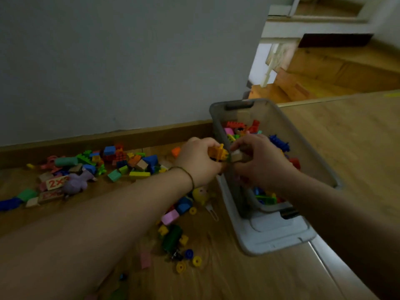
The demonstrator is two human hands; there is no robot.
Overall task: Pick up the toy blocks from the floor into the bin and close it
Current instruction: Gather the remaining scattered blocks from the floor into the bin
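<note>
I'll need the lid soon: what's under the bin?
A pale lid lies under the bin, sticking out at its near end and along its left side. The bin covers the rest, so anything else beneath is hidden.

Home interior. Plain white painted wall [108,61] with a brown wooden skirting board [108,137] beyond the left hand [198,162]. Light wood-laminate floor [346,148] below it, strewn with multicoloured plastic and wooden toy blocks [121,161] to its left. Grey plastic storage bin [303,146] under the right hand [263,163]. Wooden stair steps [346,68] far beyond that hand.
</note>
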